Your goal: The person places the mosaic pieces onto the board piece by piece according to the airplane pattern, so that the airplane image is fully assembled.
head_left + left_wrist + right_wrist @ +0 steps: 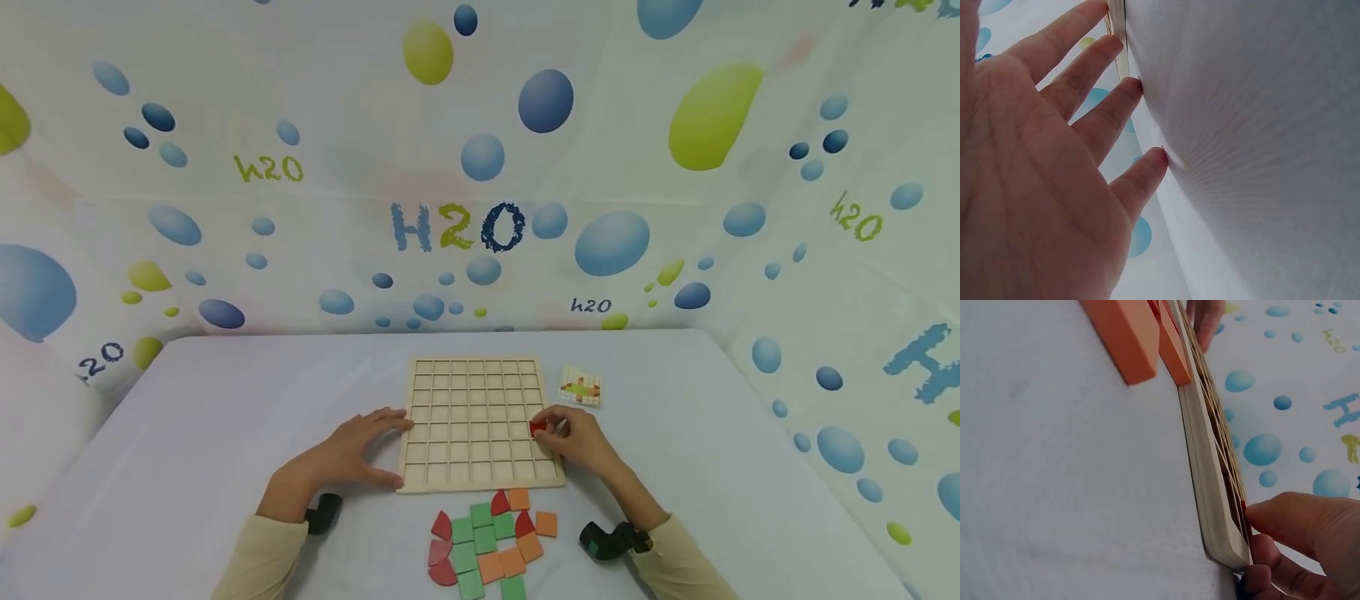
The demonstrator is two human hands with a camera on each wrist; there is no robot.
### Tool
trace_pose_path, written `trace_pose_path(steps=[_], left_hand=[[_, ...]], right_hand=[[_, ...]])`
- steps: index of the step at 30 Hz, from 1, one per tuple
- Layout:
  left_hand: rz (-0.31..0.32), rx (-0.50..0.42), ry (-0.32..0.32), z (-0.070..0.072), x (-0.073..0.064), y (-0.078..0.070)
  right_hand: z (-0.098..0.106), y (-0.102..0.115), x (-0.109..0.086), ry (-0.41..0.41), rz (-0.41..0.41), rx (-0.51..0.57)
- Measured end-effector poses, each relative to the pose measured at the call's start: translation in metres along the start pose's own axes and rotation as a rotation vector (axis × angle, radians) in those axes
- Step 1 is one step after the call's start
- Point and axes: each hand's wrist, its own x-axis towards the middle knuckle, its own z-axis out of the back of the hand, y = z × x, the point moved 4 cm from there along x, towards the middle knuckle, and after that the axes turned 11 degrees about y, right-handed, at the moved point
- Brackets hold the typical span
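A wooden grid board (468, 410) lies flat on the table. At its left edge rests my left hand (341, 452), fingers spread and fairly straight, with fingertips and thumb against the frame. In the left wrist view the fingertips (1132, 85) reach the board's side and the white cloth. My right hand (583, 440) pinches a small red piece (537, 427) between thumb and fingers, over a cell in the rightmost column. The right wrist view shows the thumb (1279, 515) at the red piece, low by the board's corner; the fingers hide much of the piece.
Green squares (464, 557), orange squares (513, 562) and red rounded pieces (441, 525) lie loose in front of the board. A small pattern card (581, 387) lies to its right. Behind the white-covered table (300, 375) hangs a spotted curtain (337, 108).
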Motion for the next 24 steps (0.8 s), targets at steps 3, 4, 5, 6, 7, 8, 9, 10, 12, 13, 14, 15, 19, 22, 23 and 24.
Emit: trace_pose_path(steps=[3,4,5,6,7,8,9,10,12,13,14,15,19,22,23,24], left_hand=[[-0.011,0.002,0.0,0.0002,-0.0005,-0.0012],[-0.012,0.003,0.0,0.0005,-0.0006,-0.0015],[-0.013,0.002,0.0,0.0007,-0.0006,-0.0019],[-0.013,0.001,0.002,0.0008,-0.0006,-0.0019],[-0.013,0.002,0.003,0.0008,-0.0005,-0.002],[-0.012,0.004,0.005,0.0009,-0.0004,-0.0017],[-0.012,0.005,0.006,0.0009,-0.0002,-0.0015],[-0.014,0.007,0.006,0.001,0.0,-0.0012],[-0.017,0.009,0.005,0.0011,0.0003,-0.0005],[-0.019,0.011,0.004,0.0012,0.0005,-0.0002],[-0.021,0.011,0.003,0.0013,0.0005,0.0002],[-0.022,0.01,0.001,0.0013,0.0005,0.0005],[-0.012,0.011,-0.003,0.0004,0.0006,0.0015],[-0.004,0.013,-0.005,-0.0002,0.0008,0.0016],[-0.003,0.013,-0.005,-0.0002,0.0007,0.0016],[-0.003,0.013,-0.006,0.0,0.0006,0.0016]], right_hand=[[-0.0017,-0.0006,0.0001,-0.008,-0.012,-0.006],[-0.0021,-0.0005,0.0001,-0.013,-0.018,-0.007],[-0.0024,-0.0004,0.0,-0.018,-0.025,-0.005],[-0.0026,-0.0002,-0.0001,-0.021,-0.031,0.0],[-0.0029,0.0001,-0.0004,-0.024,-0.039,0.006],[-0.0031,0.0003,-0.0007,-0.027,-0.046,0.012],[-0.0033,0.0004,-0.0009,-0.031,-0.051,0.016],[-0.0034,0.0006,-0.0013,-0.036,-0.056,0.021],[-0.0033,0.0014,-0.0022,-0.046,-0.058,0.027],[-0.0031,0.002,-0.0027,-0.052,-0.059,0.033],[-0.0028,0.0024,-0.003,-0.058,-0.059,0.039],[-0.0024,0.0031,-0.0034,-0.062,-0.059,0.044],[-0.0001,0.0057,-0.0051,-0.056,-0.055,0.076],[0.0007,0.0068,-0.0056,-0.037,-0.047,0.086],[0.0008,0.0069,-0.0058,-0.031,-0.044,0.088],[0.0008,0.0068,-0.0055,-0.026,-0.048,0.089]])
